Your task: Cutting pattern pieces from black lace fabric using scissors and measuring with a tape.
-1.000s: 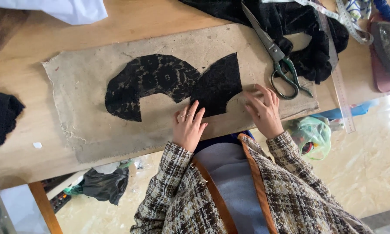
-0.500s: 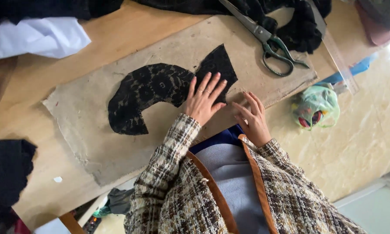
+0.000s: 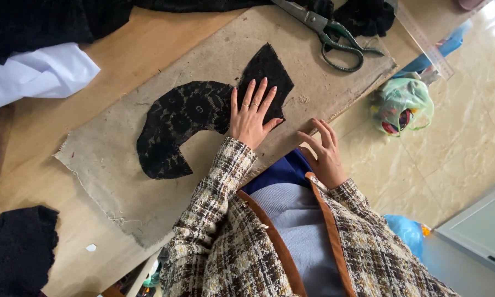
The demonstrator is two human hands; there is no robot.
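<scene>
A curved piece of black lace lies flat on a beige burlap sheet spread over the wooden table. My left hand rests palm down on the lace near its right end, fingers spread, holding nothing. My right hand hovers at the burlap's near edge, fingers apart and empty, just off the table's edge. Both sleeves are brown-and-cream tweed.
Large scissors with green handles lie at the burlap's far right. Black fabric and white cloth sit at the far left, more black cloth at the near left. A clear ruler and a plastic bag are at right.
My left hand slid up onto the lace and spread flat. My right hand drew back from the lace to the burlap's edge. The view shifted, so everything sits more tilted.
</scene>
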